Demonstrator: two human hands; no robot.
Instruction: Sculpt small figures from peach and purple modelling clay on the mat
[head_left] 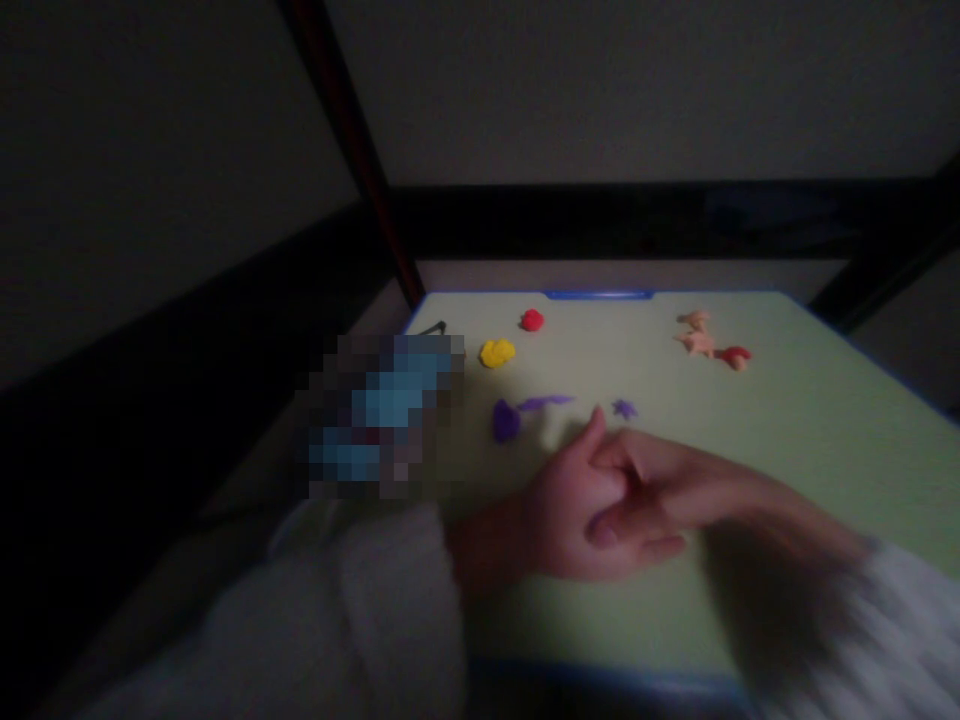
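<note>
My left hand (574,520) is turned palm up, its thumb raised and a finger stretched to the right. Across that palm lies my right hand (660,485), fingers bent and thumb pressed down. A little purple modelling clay (598,522) shows at the right thumb; the rest is hidden between my hands. Just beyond them on the table are a purple clay lump (506,421), a thin purple clay strip (551,401) touching or close to it, and a small purple star-shaped piece (624,409). The picture is dim and blurred.
On the pale table (810,440) with blue edges sit a yellow clay lump (497,352) and a red one (532,320). Farther right are flesh-coloured clay pieces (699,344) and a red-topped mushroom-like piece (736,357). A pixelated blue object (397,400) stands at the left.
</note>
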